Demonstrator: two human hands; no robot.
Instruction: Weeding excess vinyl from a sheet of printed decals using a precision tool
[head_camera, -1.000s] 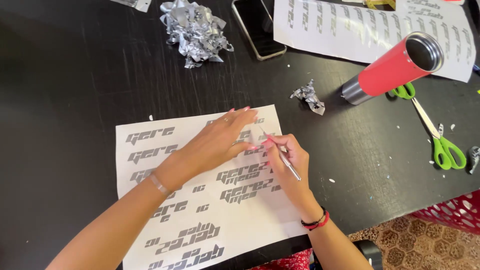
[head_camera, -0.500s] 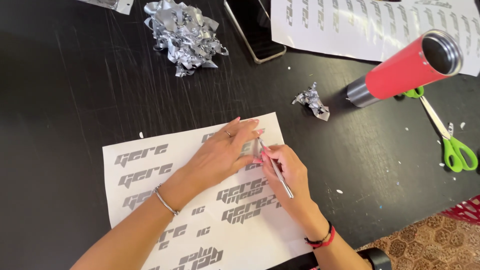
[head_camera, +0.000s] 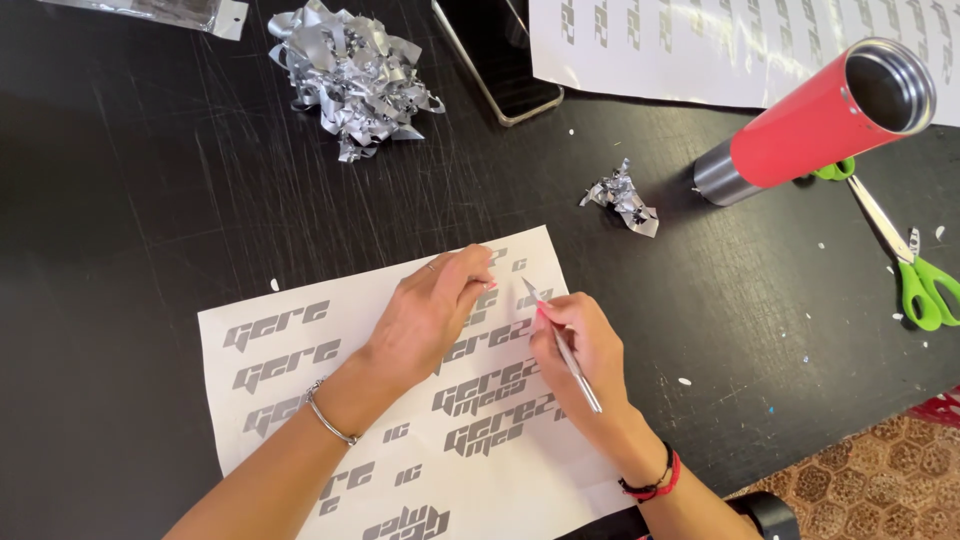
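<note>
A white sticker sheet (head_camera: 300, 380) with grey cut-out lettering lies on the black table (head_camera: 150, 200). My left hand (head_camera: 430, 310) presses flat on the sheet near its upper right corner, fingers curled at the lettering. My right hand (head_camera: 585, 350) grips a thin silver weeding tool (head_camera: 562, 345) like a pen, its tip touching the sheet just right of my left fingertips. A bracelet sits on my left wrist and a red and black band on my right.
A pile of silver vinyl scraps (head_camera: 350, 75) lies at the back, a small scrap (head_camera: 622, 197) nearer. A phone (head_camera: 497, 55), a second printed sheet (head_camera: 700, 50), a red and silver tube (head_camera: 820, 120) and green-handled scissors (head_camera: 915, 275) lie to the right.
Both hands have stayed together on the sheet's upper right area. The tool tip has moved slightly up and right, away from my left fingers. The view has shifted.
</note>
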